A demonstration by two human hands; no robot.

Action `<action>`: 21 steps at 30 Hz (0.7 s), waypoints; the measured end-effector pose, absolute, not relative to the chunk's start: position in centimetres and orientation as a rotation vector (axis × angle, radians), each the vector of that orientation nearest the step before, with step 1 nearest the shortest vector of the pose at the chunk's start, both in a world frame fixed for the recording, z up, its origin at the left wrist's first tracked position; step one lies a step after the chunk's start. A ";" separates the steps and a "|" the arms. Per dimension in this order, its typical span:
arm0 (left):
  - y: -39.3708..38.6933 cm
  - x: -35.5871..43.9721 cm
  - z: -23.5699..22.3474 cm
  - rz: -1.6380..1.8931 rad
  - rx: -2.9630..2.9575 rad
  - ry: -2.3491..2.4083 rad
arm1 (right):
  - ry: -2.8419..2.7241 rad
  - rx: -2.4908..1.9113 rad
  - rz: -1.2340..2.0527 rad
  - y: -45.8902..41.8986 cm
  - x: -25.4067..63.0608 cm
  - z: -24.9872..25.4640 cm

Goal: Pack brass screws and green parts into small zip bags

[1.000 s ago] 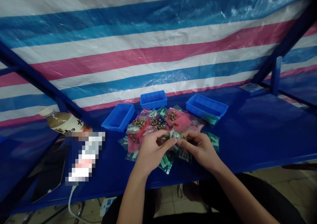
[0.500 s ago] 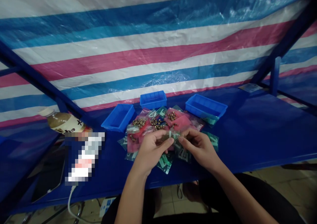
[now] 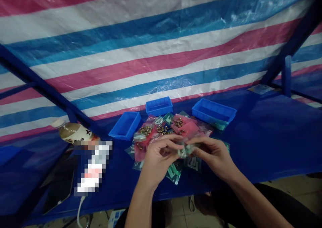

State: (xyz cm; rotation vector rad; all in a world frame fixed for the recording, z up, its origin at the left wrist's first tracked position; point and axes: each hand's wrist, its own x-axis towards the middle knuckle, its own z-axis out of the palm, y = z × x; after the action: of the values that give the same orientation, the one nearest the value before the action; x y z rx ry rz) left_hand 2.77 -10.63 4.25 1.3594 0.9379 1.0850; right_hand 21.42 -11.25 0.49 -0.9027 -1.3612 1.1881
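Observation:
My left hand (image 3: 157,159) and my right hand (image 3: 217,154) meet over a pile of small plastic bags. Between their fingertips is a small clear plastic bag (image 3: 185,150) with pale pieces in it, slightly blurred. Both hands are closed on it, the right one pinching its right side with thumb and fingers. Beneath and behind them lie pink bags (image 3: 190,128) and small brass-coloured metal parts (image 3: 146,130). A green bag (image 3: 174,172) with pale strips sticks out below my left hand. Another bag of pale strips (image 3: 193,163) lies under the held one.
Three blue trays stand behind the pile: left (image 3: 112,134), middle (image 3: 159,111) and right (image 3: 213,116). A green bag (image 3: 219,124) lies against the right tray's front. To the left are a bottle (image 3: 72,132), a pixelated device with a cable (image 3: 79,209), and a dark tablet-like slab (image 3: 61,187).
The view has tilted, so the tabletop sits lower and further right. My fingers have shifted on the small bag; the left thumb has moved down, and the bag is blurred by motion.

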 end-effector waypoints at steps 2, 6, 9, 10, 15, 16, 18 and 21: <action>-10.6 2.8 4.4 1.123 1.383 0.958 | -1.362 -0.865 1.122 -11.1 21.6 0.4; -10.4 3.2 4.3 1.225 1.138 1.094 | -1.465 -0.944 1.009 -11.1 21.7 0.3; -10.3 3.4 4.1 1.221 1.009 1.129 | -1.536 -0.971 0.938 -11.2 21.7 0.4; -10.2 3.3 3.9 1.203 1.019 1.143 | -1.558 -0.963 0.925 -11.2 21.7 0.5; -9.7 2.8 3.2 1.056 1.155 1.128 | -1.687 -0.973 0.901 -11.6 21.7 1.5; -9.6 2.6 3.1 1.043 1.170 1.110 | -1.714 -0.987 0.889 -11.8 21.6 1.7; -9.5 2.1 3.1 1.041 1.203 1.084 | -1.746 -1.029 0.855 -12.0 21.3 2.3; -9.6 1.3 3.3 1.035 1.273 1.038 | -1.758 -1.109 0.805 -12.3 20.5 2.9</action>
State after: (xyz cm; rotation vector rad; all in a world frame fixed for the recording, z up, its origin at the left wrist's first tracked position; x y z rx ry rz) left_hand 1.28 -9.57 3.31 1.2732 1.0379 1.0345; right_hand 20.50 -12.30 2.93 -1.1088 -1.7576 0.8046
